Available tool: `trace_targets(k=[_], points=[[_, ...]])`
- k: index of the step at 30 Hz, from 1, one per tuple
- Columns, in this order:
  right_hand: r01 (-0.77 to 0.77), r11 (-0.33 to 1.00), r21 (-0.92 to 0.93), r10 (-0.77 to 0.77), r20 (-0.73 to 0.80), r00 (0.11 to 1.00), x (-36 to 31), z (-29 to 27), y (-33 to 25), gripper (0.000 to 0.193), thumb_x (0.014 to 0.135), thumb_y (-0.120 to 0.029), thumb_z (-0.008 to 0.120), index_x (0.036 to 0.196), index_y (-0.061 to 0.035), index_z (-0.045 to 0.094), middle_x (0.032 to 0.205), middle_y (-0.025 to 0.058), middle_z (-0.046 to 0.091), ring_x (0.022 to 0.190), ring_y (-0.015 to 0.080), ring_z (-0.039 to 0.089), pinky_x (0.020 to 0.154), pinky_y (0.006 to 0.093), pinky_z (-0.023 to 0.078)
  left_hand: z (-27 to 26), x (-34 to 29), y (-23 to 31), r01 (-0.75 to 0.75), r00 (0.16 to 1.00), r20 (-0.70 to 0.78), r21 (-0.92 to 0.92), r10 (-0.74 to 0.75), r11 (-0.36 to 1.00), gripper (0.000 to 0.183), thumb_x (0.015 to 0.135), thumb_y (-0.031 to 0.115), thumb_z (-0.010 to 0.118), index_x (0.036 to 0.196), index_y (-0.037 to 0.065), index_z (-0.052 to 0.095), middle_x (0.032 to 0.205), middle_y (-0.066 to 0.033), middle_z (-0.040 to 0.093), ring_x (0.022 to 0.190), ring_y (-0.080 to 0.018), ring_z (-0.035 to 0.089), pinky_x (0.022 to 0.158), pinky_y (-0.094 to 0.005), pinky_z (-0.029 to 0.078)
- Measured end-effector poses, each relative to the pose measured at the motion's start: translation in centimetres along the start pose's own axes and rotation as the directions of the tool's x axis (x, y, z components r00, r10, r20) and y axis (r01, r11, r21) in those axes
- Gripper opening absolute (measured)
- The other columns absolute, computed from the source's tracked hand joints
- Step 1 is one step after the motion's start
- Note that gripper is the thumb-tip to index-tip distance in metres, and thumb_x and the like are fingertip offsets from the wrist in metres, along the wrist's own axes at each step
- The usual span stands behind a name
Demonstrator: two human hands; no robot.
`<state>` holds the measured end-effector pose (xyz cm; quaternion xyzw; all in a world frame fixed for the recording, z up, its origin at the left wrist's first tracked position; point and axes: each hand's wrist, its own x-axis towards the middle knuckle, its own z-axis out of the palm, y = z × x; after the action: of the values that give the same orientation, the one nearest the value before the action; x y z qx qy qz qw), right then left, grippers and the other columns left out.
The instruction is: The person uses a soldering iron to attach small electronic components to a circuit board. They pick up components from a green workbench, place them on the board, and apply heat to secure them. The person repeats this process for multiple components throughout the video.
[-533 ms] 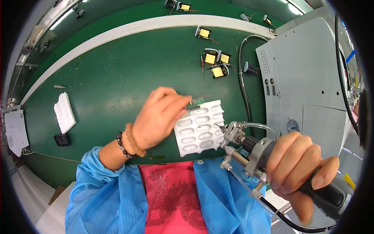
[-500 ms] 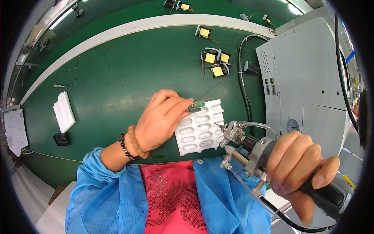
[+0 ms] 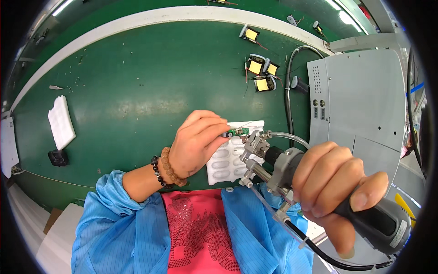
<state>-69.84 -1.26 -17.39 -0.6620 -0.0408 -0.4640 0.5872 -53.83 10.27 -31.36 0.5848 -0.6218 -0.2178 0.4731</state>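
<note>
A big green table point(image 3: 127, 77) spreads out under and beyond the left grip. A large grey box point(image 3: 360, 96) stands ahead of the right grip. It has small dark labels on its front, too tiny to read. A blue coat point(image 3: 118, 228) is just behind the left grip.

The right grip point(image 3: 335, 187) is wrapped tight around a black and silver tool point(image 3: 283, 171). Its fingers are curled, and the tool's nose points left, toward the left grip. A pale label point(image 3: 400, 234) sits on the tool's back end, to the right of the right grip; its print is too small to read.

The left grip point(image 3: 196, 139) is back side up, with its fingers bent and the tips pinched almost closed on one end of a small green board. A white tray point(image 3: 222, 165) with oval dents lies just right of it.

Well to the left of the left grip are a white slab point(image 3: 61, 122) and a black block point(image 3: 58, 158). Black parts with yellow fronts point(image 3: 262, 85) sit ahead of it, a bit right.

The green board point(image 3: 240, 131) is at the left grip's fingertips, over the tray. The tool's nose is right by it; I can't tell if they touch.
</note>
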Motion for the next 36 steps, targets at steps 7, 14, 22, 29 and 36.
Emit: trace_targets(k=[7, 14, 22, 29, 36], points=[[-0.051, 0.999, -0.005, 0.051, 0.024, 0.998, 0.1, 0.3, 0.9, 0.054, 0.086, -0.048, 0.073, 0.114, -0.0092, 0.047, 0.068, -0.0011, 0.059, 0.050, 0.0083, 0.057, 0.044, 0.0207, 0.049, 0.1, -0.1, -0.5, 0.040, 0.999, -0.014, -0.080, -0.042, 0.996, 0.035, 0.066, 0.001, 0.082, 0.098, 0.002, 0.071, 0.097, -0.0092, 0.071, 0.097, -0.0282, 0.064, 0.081, -0.0361, 0.054], [-0.082, 0.997, -0.009, 0.082, 0.033, 0.996, 0.2, 0.7, 1.7, 0.054, 0.086, -0.047, 0.074, 0.114, -0.0099, 0.047, 0.068, -0.0015, 0.059, 0.050, 0.0082, 0.057, 0.044, 0.0201, 0.048, 0.1, -0.2, -0.7, 0.028, 0.999, -0.027, -0.091, -0.030, 0.995, 0.033, 0.065, -0.001, 0.082, 0.097, 0.001, 0.071, 0.097, -0.0094, 0.071, 0.095, -0.0279, 0.065, 0.081, -0.0356, 0.054], [-0.120, 0.992, -0.042, 0.121, 0.015, 0.993, 1.0, 2.0, 2.0, 0.045, 0.088, -0.038, 0.075, 0.103, -0.0100, 0.043, 0.067, -0.0007, 0.057, 0.047, 0.0091, 0.054, 0.041, 0.0225, 0.044, -0.2, -0.1, -0.2, 0.004, 1.000, -0.017, -0.091, -0.006, 0.996, 0.032, 0.065, -0.001, 0.081, 0.096, 0.000, 0.071, 0.094, -0.0100, 0.070, 0.093, -0.0281, 0.065, 0.080, -0.0359, 0.055], [0.027, 1.000, -0.006, -0.028, -0.098, 0.995, 0.2, 0.8, -0.6, 0.043, 0.088, -0.033, 0.076, 0.102, -0.0074, 0.045, 0.060, -0.0006, 0.055, 0.043, 0.0090, 0.052, 0.040, 0.0221, 0.046, 0.0, -0.2, -0.4, -0.007, 1.000, 0.001, -0.049, 0.007, 0.999, 0.029, 0.072, 0.005, 0.080, 0.100, 0.001, 0.070, 0.098, -0.0108, 0.070, 0.095, -0.0291, 0.065, 0.081, -0.0372, 0.055], [0.042, 0.992, 0.118, -0.043, 0.005, 0.999, -1.2, -1.6, -7.0, 0.050, 0.091, -0.041, 0.069, 0.119, -0.0061, 0.046, 0.074, 0.0045, 0.052, 0.055, 0.0153, 0.053, 0.048, 0.0281, 0.047, -4.4, 2.0, 0.9, 0.215, 0.972, 0.118, -0.100, -0.203, 0.972, 0.029, 0.079, 0.013, 0.079, 0.103, 0.002, 0.069, 0.101, -0.0138, 0.069, 0.102, -0.0310, 0.064, 0.086, -0.0385, 0.052]])
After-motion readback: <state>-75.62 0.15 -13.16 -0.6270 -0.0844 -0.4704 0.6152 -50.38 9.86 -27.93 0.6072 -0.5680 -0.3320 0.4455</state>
